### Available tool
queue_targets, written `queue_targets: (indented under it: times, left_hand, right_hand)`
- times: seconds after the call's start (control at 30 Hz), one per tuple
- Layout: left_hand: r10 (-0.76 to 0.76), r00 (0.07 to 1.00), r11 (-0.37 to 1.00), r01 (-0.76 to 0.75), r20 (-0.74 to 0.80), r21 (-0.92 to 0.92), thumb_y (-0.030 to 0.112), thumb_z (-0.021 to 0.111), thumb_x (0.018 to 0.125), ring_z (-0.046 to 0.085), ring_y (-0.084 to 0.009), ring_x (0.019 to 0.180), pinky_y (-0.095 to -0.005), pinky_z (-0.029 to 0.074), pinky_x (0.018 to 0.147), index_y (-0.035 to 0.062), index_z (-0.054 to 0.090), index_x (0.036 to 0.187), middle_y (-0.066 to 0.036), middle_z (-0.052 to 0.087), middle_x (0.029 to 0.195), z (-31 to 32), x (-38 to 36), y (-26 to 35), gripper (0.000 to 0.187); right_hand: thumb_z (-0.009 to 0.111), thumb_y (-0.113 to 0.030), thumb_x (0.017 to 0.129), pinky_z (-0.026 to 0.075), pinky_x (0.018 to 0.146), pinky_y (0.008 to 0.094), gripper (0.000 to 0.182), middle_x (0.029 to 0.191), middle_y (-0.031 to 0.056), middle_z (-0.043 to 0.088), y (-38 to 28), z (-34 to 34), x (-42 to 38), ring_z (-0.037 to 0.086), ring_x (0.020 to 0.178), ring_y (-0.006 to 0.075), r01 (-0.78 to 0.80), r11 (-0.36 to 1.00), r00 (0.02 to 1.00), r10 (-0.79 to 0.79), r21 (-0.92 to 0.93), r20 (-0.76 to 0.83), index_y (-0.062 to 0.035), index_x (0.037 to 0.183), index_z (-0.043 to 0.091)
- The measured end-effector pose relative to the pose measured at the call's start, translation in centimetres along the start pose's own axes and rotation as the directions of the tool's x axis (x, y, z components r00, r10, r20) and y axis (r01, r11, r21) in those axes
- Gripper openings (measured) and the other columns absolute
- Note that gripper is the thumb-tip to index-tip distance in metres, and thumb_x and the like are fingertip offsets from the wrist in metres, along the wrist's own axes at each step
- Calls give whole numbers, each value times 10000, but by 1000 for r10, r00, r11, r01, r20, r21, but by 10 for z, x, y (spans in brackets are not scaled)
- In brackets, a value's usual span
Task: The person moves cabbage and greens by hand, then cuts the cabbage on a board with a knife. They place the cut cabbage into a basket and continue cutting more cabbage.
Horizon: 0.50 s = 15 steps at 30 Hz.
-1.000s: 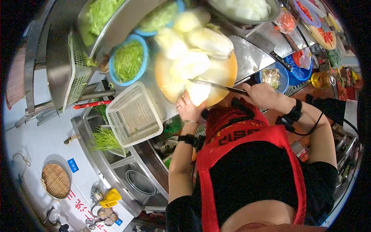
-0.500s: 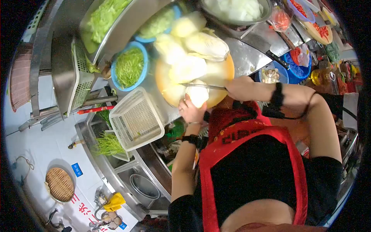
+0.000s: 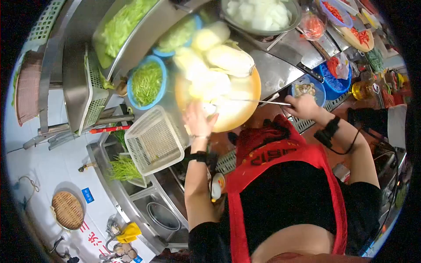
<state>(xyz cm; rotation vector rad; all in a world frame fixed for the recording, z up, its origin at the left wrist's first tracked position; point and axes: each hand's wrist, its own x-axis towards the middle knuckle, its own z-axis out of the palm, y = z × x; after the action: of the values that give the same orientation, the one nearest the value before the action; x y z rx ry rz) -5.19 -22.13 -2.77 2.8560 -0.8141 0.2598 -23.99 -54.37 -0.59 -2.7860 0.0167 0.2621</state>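
Note:
At the near left of the round yellow chopping board [image 3: 247, 98], my left hand [image 3: 199, 120] is closed around a pale piece of napa cabbage [image 3: 209, 108], beside a heap of cabbage. Glare blurs the outline of the piece. My right hand [image 3: 303, 106] grips a knife [image 3: 267, 102] off the board's right edge. Its thin blade points left over the board, apart from the piece. Whole napa cabbages [image 3: 230, 60] lie at the back of the board.
Left of the board stand a blue bowl of chopped greens [image 3: 148, 83] and a white plastic basket [image 3: 155, 140]. A metal bowl of white chunks [image 3: 258, 15] is at the back. Another knife [image 3: 310, 72] lies near a blue bowl [image 3: 322, 90] on the right.
My right hand has drawn the knife to the right, off the cabbage piece. My left hand has moved left with the piece, nearer the heap.

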Motion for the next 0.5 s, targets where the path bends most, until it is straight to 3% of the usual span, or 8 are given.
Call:
queue_targets:
  times: [0.03, 0.07, 0.13, 0.17, 0.27, 0.33, 0.4, 0.5]
  left_hand:
    - [261, 960, 964, -264, -103, -15, 321, 673, 651, 458, -254, 1053, -476, 286, 963, 129, 516, 1119, -103, 487, 1131, -3, 7, 12, 529]
    - [265, 959, 963, -268, -97, -23, 321, 673, 651, 458, -254, 1053, -476, 286, 963, 129, 516, 1119, -103, 487, 1131, 9, 13, 17, 529]
    - [485, 874, 858, -475, -7, 197, 215, 605, 685, 447, -242, 1036, -480, 276, 969, 138, 559, 1032, -72, 494, 1068, 36, 25, 28, 358]
    - [475, 880, 856, -460, -10, 235, 160, 558, 697, 456, -240, 1008, -475, 289, 955, 130, 575, 956, -72, 497, 1034, 43, 27, 34, 262]
    - [442, 893, 887, -450, 89, 108, 163, 609, 653, 470, -240, 988, -473, 297, 944, 119, 566, 938, -75, 502, 1025, 40, 24, 47, 292]
    - [481, 876, 877, -481, 46, 0, 148, 665, 587, 501, -265, 953, -437, 364, 883, 109, 560, 924, -82, 513, 999, 35, 13, 79, 356]
    - [537, 841, 795, -480, 65, -370, 155, 702, 574, 523, -307, 934, -420, 419, 814, 102, 557, 928, -96, 524, 1009, 39, -1, 119, 386]
    - [500, 866, 739, -429, -4, -520, 173, 685, 647, 527, -346, 936, -415, 449, 764, 80, 554, 958, -114, 528, 1030, 34, 18, 194, 351]
  right_hand:
    - [558, -343, 791, 450, 505, 437, 268, 573, 145, 560, 9, 3, -11, 575, 547, 336, -2, 997, 994, 11, 77, -107, -94, 884, 526]
    - [558, -343, 791, 450, 505, 437, 268, 573, 145, 560, 11, 1, -18, 575, 547, 336, -12, 997, 995, 20, 77, -101, -94, 884, 526]
    - [592, -312, 777, 448, 505, 427, 257, 580, 158, 556, 16, -5, -32, 572, 547, 340, -75, 986, 932, 123, 150, -342, -71, 849, 539]
    - [606, -298, 775, 451, 509, 420, 254, 587, 169, 558, 22, -2, -38, 572, 550, 344, -109, 976, 901, 177, 188, -395, -61, 846, 548]
    - [604, -291, 783, 452, 511, 415, 245, 601, 178, 567, 26, -10, -63, 568, 548, 352, -202, 907, 817, 364, 368, -448, -56, 824, 552]
    - [616, -249, 787, 451, 501, 388, 212, 600, 168, 570, 33, -8, -80, 576, 536, 335, -233, 882, 771, 424, 410, -475, -52, 830, 550]
    - [633, -206, 781, 442, 485, 352, 189, 591, 154, 567, 40, -3, -91, 586, 516, 289, -135, 843, 679, 461, 520, -572, -48, 839, 547]
    - [634, -180, 784, 430, 475, 323, 173, 577, 137, 556, 38, -12, -96, 578, 498, 235, -173, 824, 673, 499, 540, -546, -45, 855, 551]
